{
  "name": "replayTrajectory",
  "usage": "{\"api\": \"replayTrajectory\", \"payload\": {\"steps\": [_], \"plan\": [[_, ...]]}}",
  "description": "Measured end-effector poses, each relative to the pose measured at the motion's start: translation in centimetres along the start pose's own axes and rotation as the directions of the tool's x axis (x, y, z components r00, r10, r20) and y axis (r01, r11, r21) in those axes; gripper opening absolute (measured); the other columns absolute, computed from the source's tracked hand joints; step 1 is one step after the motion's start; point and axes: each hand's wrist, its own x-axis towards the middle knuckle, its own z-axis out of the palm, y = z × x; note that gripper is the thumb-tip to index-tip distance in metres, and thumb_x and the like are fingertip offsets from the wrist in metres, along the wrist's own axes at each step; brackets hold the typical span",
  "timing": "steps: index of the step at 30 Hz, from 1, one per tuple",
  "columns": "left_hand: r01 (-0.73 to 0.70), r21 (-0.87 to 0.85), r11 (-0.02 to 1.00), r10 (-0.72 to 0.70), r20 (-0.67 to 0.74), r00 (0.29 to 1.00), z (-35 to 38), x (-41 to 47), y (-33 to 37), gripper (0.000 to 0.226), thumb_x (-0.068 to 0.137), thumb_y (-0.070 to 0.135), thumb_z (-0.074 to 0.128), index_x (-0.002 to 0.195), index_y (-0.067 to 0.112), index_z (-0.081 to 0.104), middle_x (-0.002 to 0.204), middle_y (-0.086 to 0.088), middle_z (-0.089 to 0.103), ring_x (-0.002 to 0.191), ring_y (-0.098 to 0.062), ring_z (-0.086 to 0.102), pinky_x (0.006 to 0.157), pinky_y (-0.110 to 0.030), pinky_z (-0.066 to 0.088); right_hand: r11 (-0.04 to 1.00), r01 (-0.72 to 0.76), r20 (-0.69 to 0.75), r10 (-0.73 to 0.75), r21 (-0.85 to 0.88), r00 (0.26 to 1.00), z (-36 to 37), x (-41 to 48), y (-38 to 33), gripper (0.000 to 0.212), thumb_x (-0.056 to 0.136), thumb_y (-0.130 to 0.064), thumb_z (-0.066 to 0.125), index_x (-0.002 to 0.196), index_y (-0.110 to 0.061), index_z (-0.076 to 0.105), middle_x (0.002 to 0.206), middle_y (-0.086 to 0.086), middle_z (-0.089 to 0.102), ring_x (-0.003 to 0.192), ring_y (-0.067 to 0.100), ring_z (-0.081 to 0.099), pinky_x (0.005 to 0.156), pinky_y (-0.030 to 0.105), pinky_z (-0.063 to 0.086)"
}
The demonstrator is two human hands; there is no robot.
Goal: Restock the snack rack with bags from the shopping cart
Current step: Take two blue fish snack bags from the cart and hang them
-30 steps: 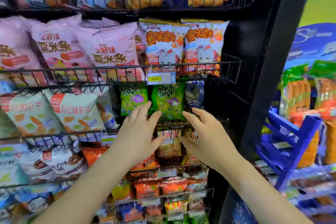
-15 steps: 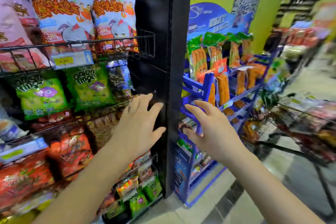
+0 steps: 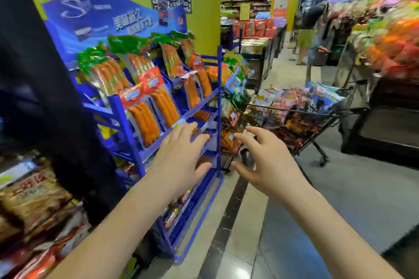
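Note:
The shopping cart (image 3: 326, 116) stands in the aisle to the right, about a metre ahead, piled with several snack bags (image 3: 292, 99). The black snack rack (image 3: 45, 97) is at the far left edge, with blurred red and brown bags (image 3: 29, 199) on its lower shelves. My left hand (image 3: 181, 156) hovers open with fingers spread in front of a blue display. My right hand (image 3: 265, 161) is beside it, fingers loosely spread, empty, pointing toward the cart. Neither hand touches anything.
A blue sausage display (image 3: 145, 102) stands between the snack rack and the cart. A yellow pillar (image 3: 204, 7) rises behind it. Another person (image 3: 308, 29) stands far down the aisle. Produce bins (image 3: 390, 47) line the right side. Tiled floor (image 3: 340, 199) lies ahead.
My view has swung right, away from the snack rack toward the cart. Both hands have left the rack shelves and stay empty, held out in front.

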Motion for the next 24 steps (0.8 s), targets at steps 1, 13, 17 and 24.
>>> {"api": "replayTrajectory", "payload": {"steps": [1, 13, 17, 24], "plan": [[-0.023, -0.005, 1.000, 0.023, 0.015, 1.000, 0.6, 2.0, 1.8, 0.070, 0.097, 0.056, 0.060, 0.157, 0.029, 0.036, 0.168, -0.005, 0.019, 0.156, -0.027, 0.015, 0.123, -0.045, 0.024, 0.999, -0.040, 0.006, 0.040, -0.009, 0.999, -0.6, -0.3, 2.6, 0.068, 0.080, -0.046, 0.081, 0.139, -0.018, 0.060, 0.141, 0.016, 0.057, 0.129, 0.036, 0.055, 0.102, 0.047, 0.051], [-0.213, -0.050, 0.976, 0.215, 0.038, 0.976, 6.7, 20.5, 17.8, 0.068, 0.097, 0.056, 0.058, 0.156, 0.029, 0.037, 0.166, -0.007, 0.024, 0.154, -0.028, 0.018, 0.120, -0.042, 0.029, 0.954, -0.299, -0.020, 0.298, -0.037, 0.954, -5.7, -0.2, 25.1, 0.069, 0.087, -0.048, 0.075, 0.147, -0.021, 0.054, 0.152, 0.009, 0.047, 0.142, 0.029, 0.043, 0.116, 0.043, 0.038], [-0.268, -0.049, 0.962, 0.270, 0.057, 0.961, 9.0, 26.1, 19.7, 0.069, 0.097, 0.055, 0.060, 0.156, 0.029, 0.037, 0.166, -0.007, 0.023, 0.154, -0.029, 0.018, 0.122, -0.044, 0.027, 0.930, -0.367, -0.032, 0.366, -0.026, 0.930, -5.1, 1.1, 29.9, 0.070, 0.086, -0.048, 0.075, 0.148, -0.024, 0.053, 0.153, 0.008, 0.047, 0.143, 0.029, 0.042, 0.116, 0.047, 0.040], [-0.368, -0.094, 0.925, 0.373, 0.048, 0.926, 13.2, 37.3, 20.6, 0.068, 0.096, 0.054, 0.060, 0.155, 0.028, 0.038, 0.165, -0.008, 0.024, 0.154, -0.030, 0.016, 0.120, -0.046, 0.029, 0.886, -0.455, -0.045, 0.453, -0.087, 0.891, -3.1, 6.2, 37.2, 0.070, 0.084, -0.046, 0.078, 0.146, -0.022, 0.055, 0.152, 0.010, 0.047, 0.141, 0.030, 0.043, 0.114, 0.047, 0.041]]}}
